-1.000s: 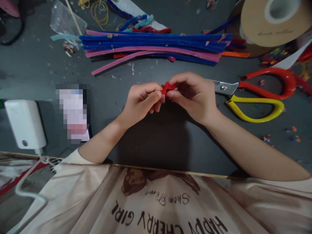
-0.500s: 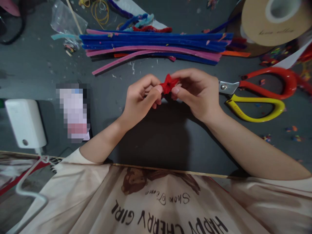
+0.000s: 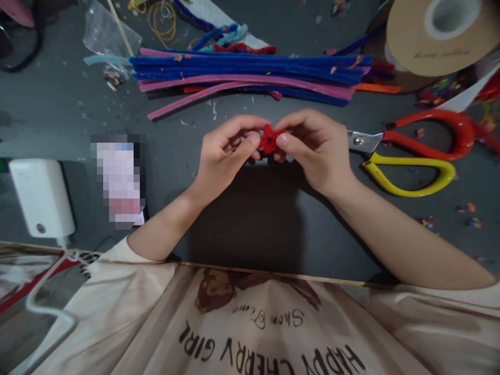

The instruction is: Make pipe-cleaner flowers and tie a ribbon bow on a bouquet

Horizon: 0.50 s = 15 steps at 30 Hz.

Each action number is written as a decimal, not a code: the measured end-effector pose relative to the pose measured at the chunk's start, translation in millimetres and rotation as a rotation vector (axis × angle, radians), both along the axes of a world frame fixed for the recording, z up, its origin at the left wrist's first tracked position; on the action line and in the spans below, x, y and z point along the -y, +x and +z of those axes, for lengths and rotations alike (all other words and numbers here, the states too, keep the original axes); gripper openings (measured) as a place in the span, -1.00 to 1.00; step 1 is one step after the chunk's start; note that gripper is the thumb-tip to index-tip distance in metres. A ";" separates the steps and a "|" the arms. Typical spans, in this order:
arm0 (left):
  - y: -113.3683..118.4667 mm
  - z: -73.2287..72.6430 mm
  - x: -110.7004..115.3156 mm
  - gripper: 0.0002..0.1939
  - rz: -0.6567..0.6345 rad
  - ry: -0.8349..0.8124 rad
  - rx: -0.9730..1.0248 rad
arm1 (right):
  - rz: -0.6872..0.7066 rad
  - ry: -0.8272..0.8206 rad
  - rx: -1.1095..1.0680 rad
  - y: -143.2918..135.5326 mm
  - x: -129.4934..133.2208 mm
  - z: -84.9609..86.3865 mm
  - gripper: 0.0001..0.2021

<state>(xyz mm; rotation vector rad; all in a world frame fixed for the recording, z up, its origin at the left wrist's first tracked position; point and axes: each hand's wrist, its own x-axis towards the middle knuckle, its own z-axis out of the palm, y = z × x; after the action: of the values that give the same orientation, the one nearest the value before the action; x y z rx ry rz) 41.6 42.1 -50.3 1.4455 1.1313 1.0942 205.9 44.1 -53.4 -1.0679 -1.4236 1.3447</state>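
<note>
Head view, red piece point(image 3: 268, 141), between 2 hands point(image 3: 323, 153)

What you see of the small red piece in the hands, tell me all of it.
The red piece is bright red and flower-like, with pointed lobes around a darker centre that faces the camera. It looks soft, though the exact material is too small to tell. The fingertips of the left hand and right hand pinch it from either side, hiding some edges, in front of the dark table.
</note>
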 end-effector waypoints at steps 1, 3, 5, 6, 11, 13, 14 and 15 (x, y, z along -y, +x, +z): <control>0.0 0.6 0.0 -0.82 -0.005 -0.011 0.000 | -0.004 -0.002 0.000 0.1 0.1 -0.1 -0.72; -0.1 1.8 -0.2 -0.82 -0.016 -0.025 -0.002 | -0.010 -0.001 -0.007 0.4 0.5 -0.5 -0.73; -0.4 3.2 -0.5 -0.81 -0.025 -0.027 -0.006 | -0.013 -0.003 -0.010 0.6 0.9 -0.9 -0.73; -0.5 3.9 -0.7 -0.81 -0.026 -0.029 -0.010 | -0.013 -0.007 -0.007 0.7 1.0 -1.0 -0.73; 0.0 6.2 -0.2 -0.80 -0.037 -0.041 -0.008 | -0.024 -0.015 0.004 0.9 0.7 -1.5 -0.73; 0.5 6.8 0.2 -0.81 -0.036 -0.046 0.005 | -0.021 -0.018 0.000 1.6 0.5 -2.0 -0.74; 0.7 7.0 0.4 -0.82 -0.037 -0.048 0.012 | -0.019 -0.018 -0.007 2.0 0.5 -2.3 -0.74; 0.9 7.3 0.4 -0.83 -0.039 -0.046 0.019 | -0.015 -0.018 -0.017 2.5 0.5 -2.6 -0.75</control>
<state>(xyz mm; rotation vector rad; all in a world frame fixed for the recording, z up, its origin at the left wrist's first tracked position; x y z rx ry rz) 42.5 41.6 -43.1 1.4132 1.1038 1.0456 208.4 43.7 -56.1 -1.0749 -1.3910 1.3546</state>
